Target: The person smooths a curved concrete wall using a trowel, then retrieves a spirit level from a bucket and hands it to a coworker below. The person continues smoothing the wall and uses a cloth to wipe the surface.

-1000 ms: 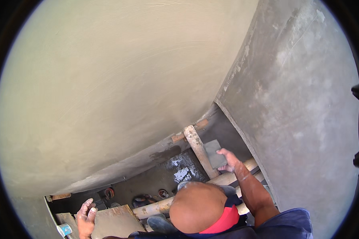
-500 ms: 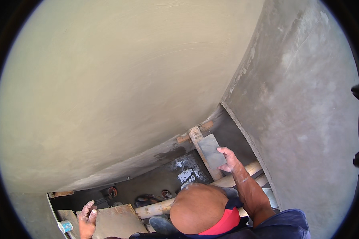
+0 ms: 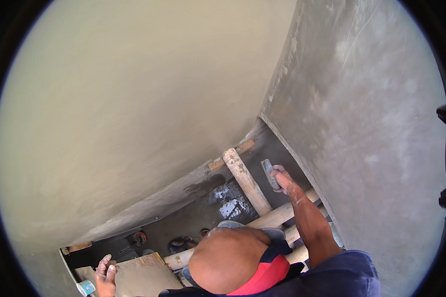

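My right hand (image 3: 283, 181) grips a grey plastering trowel (image 3: 268, 172) at the end of my outstretched arm. Its blade now shows nearly edge-on, between a short timber beam and the right-hand wall. I cannot tell whether the blade touches any surface. Low on the left is my left hand (image 3: 105, 278), fingers apart and loosely bent, holding nothing. It hovers above a broad flat board (image 3: 141, 273), close to a small white-and-blue tub (image 3: 86, 287).
A smooth plastered wall (image 3: 134, 104) fills the far side; a grey wall (image 3: 376, 128) rises on the right. Round poles (image 3: 280, 215) and the timber beam (image 3: 248, 182) span a gap. Far below lies a dark floor with a wet whitish patch (image 3: 229, 209).
The trowel has gone from showing its broad face over the beam to nearly edge-on beside it. My right hand has risen slightly in view. The whole view has shifted; my left hand stays empty.
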The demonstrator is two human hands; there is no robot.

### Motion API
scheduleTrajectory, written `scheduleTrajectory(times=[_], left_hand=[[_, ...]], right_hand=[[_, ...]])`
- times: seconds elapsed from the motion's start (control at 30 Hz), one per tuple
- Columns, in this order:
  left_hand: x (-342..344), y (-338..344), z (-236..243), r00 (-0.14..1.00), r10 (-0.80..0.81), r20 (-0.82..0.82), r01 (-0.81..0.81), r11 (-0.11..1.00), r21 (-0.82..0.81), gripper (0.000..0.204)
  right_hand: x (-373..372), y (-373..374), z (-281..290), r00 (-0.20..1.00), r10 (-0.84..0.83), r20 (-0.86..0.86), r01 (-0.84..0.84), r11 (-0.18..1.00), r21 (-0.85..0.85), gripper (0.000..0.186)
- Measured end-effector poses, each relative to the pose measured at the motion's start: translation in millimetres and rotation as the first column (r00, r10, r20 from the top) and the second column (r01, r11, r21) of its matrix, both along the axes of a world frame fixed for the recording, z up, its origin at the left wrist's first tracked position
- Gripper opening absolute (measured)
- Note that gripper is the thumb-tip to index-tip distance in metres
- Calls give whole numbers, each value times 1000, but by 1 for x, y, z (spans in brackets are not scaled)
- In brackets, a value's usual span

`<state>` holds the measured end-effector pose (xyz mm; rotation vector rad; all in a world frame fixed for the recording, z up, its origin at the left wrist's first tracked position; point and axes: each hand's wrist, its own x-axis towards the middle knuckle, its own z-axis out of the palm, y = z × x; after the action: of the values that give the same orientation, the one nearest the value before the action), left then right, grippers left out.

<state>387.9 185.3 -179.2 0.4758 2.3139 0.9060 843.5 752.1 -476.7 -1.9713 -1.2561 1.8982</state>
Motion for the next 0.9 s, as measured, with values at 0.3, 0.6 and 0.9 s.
scheduleTrajectory(times=[0.3, 0.6, 0.9], left_hand=[[4, -16, 2, 1000, 22, -9, -23, 996, -84, 48], [14, -13, 17, 998, 49, -38, -50, 998, -40, 49], [3, 29, 8, 996, -90, -28, 91, 995, 38, 48]], right_hand=[[-42, 5, -53, 653, 469, 594, -614, 788, 52, 74], [-43, 6, -28, 546, 598, 586, -758, 651, 42, 61], [-8, -37, 85, 708, 428, 562, -661, 682, 313, 69]])
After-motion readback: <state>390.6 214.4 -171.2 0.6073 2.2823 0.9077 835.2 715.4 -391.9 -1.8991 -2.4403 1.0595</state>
